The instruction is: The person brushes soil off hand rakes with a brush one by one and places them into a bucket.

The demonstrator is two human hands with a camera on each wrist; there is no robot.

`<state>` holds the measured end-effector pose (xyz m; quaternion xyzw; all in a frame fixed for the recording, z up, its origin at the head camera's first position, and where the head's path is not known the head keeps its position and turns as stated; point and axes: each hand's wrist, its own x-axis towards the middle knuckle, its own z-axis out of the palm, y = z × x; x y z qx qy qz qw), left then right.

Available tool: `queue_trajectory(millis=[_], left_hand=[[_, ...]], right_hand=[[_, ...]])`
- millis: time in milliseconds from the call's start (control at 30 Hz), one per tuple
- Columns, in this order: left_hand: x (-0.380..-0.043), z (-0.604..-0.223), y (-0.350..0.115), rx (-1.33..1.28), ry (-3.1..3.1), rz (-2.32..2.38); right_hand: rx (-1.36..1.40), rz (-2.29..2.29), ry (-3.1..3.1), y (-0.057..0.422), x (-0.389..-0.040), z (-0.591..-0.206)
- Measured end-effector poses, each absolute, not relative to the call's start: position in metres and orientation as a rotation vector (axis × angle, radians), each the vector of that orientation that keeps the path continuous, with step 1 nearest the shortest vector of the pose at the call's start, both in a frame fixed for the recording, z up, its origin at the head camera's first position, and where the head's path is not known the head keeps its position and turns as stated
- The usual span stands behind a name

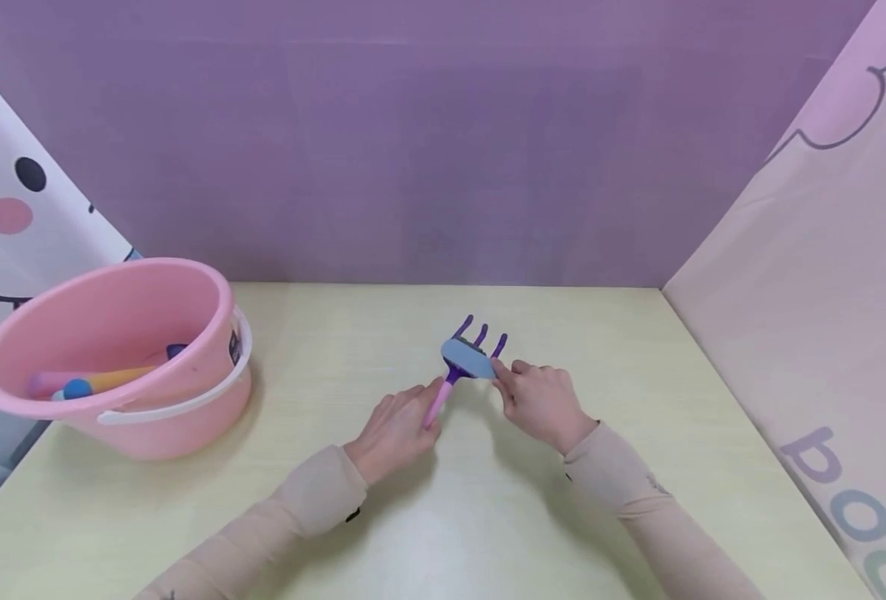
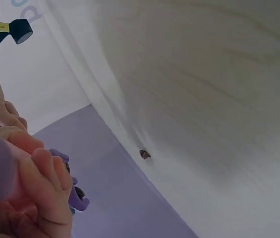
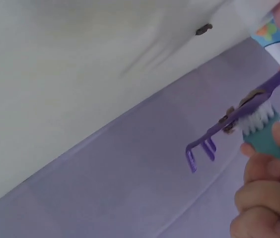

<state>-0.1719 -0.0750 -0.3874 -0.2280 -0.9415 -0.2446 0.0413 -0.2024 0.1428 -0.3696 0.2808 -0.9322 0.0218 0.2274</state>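
My left hand grips the pink handle of a small hand rake with purple tines that point away from me. In my right hand is a scrub brush, teal with white bristles, its pale blue back uppermost in the head view. The bristles press against the rake's purple head, where brown dirt clings. Both tools are held above the table. A brown clump shows against the pale tabletop in both wrist views.
A pink bucket with a white handle stands at the left of the pale wooden table. Several tools lie inside, one with an orange handle. A purple panel rises behind, and printed panels flank both sides.
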Motion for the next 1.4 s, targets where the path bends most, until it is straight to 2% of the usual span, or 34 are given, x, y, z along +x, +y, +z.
queue_trajectory(millis=[267, 600, 1033, 1200, 1400], left_hand=[[-0.174, -0.391, -0.076, -0.682, -2.862, -0.720], [-0.180, -0.389, -0.077, -0.658, -2.854, -0.742], [-0.180, -0.386, -0.081, -0.644, -2.847, -0.792], [-0.179, -0.384, -0.081, -0.667, -2.843, -0.800], [-0.176, -0.382, -0.082, -0.709, -2.842, -0.776]], right_hand=[[0.706, 0.452, -2.726, 0.151, -0.199, -0.370], [0.635, 0.839, -2.574, 0.147, -0.201, -0.369], [0.506, 1.408, -2.693, 0.154, -0.204, -0.363], [0.470, 1.248, -2.734, 0.155, -0.206, -0.365], [0.548, 0.639, -2.600, 0.155, -0.209, -0.374]])
